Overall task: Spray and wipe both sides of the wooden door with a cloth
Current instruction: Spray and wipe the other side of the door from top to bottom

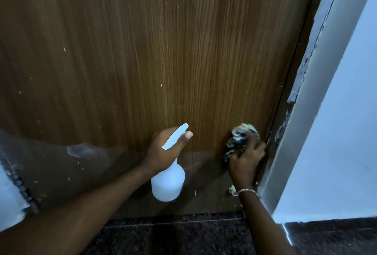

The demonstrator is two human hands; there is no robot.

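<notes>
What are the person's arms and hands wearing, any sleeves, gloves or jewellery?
Both forearms are bare, with no sleeves in view and no gloves. The right hand has a thin metallic chain bracelet at the wrist. The left hand shows no ring, watch or band.

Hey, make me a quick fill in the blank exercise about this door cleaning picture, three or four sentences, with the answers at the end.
1. The left hand holds a white spray ____.
2. The right hand presses a crumpled ____ against the wooden door.
3. The right wrist wears a ____.
4. The cloth touches the door near its ____ edge, low down.

Missing words: bottle; cloth; bracelet; right
</notes>
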